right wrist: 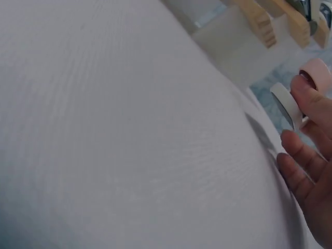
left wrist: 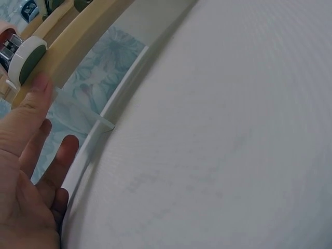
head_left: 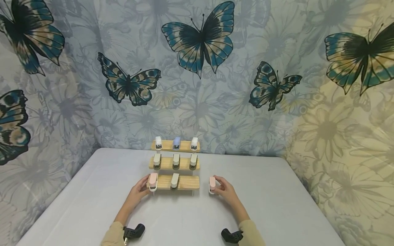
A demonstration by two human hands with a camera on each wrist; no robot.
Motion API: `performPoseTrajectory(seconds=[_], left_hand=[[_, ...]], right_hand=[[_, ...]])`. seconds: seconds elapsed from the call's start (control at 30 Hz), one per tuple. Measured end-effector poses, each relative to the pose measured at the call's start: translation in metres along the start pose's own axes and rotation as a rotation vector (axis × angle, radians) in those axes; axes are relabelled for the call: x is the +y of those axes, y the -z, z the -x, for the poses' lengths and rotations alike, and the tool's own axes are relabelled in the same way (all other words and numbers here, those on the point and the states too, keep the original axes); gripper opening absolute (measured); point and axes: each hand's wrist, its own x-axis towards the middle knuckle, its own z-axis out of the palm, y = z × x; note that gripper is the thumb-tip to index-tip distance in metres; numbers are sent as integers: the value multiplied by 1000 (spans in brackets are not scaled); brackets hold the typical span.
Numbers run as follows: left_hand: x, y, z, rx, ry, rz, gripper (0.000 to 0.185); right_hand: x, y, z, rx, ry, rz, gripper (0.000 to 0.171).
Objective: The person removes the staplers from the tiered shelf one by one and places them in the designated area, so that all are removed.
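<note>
A three-step wooden display stand point(head_left: 190, 182) holds several small staplers. My left hand point(head_left: 140, 189) grips the left end of the lowest board point(left wrist: 78, 39), its thumb on the front edge just under a pink-and-white stapler point(head_left: 153, 180). In the left wrist view that stapler's white base shows right by the thumb, while the lower fingers hang loosely curled below the board. My right hand point(head_left: 226, 191) pinches another pink-and-white stapler point(head_left: 212, 184) between thumb and fingers, to the right of the stand. The right wrist view shows its white base point(right wrist: 287, 105) angled beside the thumb.
A cream stapler point(head_left: 174, 180) stands mid-way along the lowest board. Three more cream ones, such as the centre stapler point(head_left: 176, 160), line the middle board. The top board carries a blue stapler point(head_left: 176, 142) between two white ones. A white cloth covers the table point(head_left: 261, 205); butterfly-patterned fabric hangs behind.
</note>
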Motion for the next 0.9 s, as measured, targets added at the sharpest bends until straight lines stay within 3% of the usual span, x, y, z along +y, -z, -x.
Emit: performPoseTrajectory(seconds=[0.5, 0.9], left_hand=[[-1, -1, 1, -4, -34, -11, 60], [2, -1, 1, -6, -44, -16, 60]], right_hand=[[15, 10, 1, -47, -82, -68, 58], [12, 13, -1, -77, -147, -34, 60]])
